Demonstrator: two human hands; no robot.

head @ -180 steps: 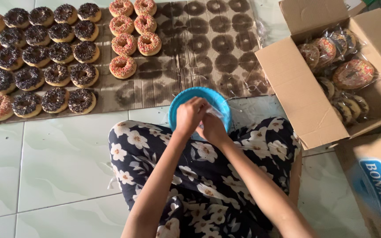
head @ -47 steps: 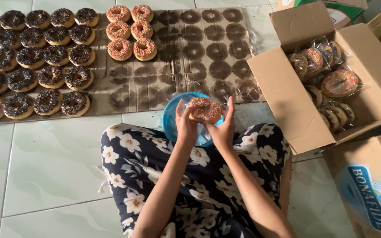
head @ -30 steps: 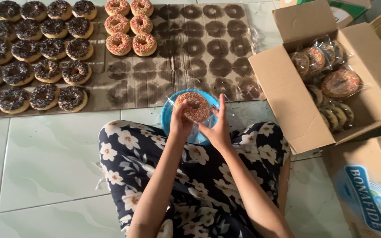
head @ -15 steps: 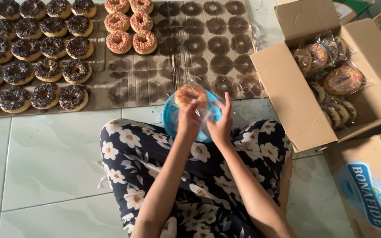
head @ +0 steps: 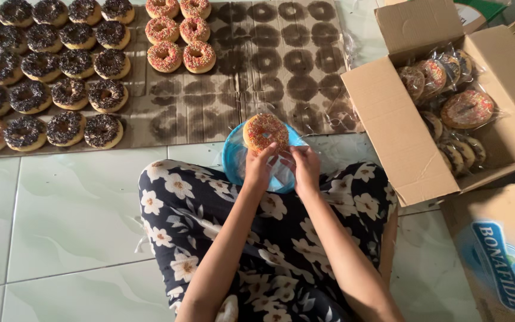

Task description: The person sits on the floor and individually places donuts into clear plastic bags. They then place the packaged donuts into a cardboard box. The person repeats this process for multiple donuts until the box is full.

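Observation:
A rainbow-sprinkled doughnut (head: 265,132) sits inside a clear plastic bag (head: 282,173) over a blue plate (head: 232,163) near my knees. My left hand (head: 260,167) and my right hand (head: 304,165) both pinch the open end of that bag just below the doughnut. On the brown cardboard sheet (head: 239,101) lie several more sprinkled doughnuts (head: 181,56) and several chocolate-sprinkled doughnuts (head: 67,62), with dark grease rings where others lay.
An open cardboard box (head: 406,128) at the right holds several bagged doughnuts (head: 466,108). Another printed carton (head: 505,256) stands at the lower right. My floral-trousered legs (head: 269,238) are folded on the pale tiled floor (head: 61,220).
The doughnut, held bare above the plate a second ago, now lies inside the bag. Both hands have dropped to the bag's opening.

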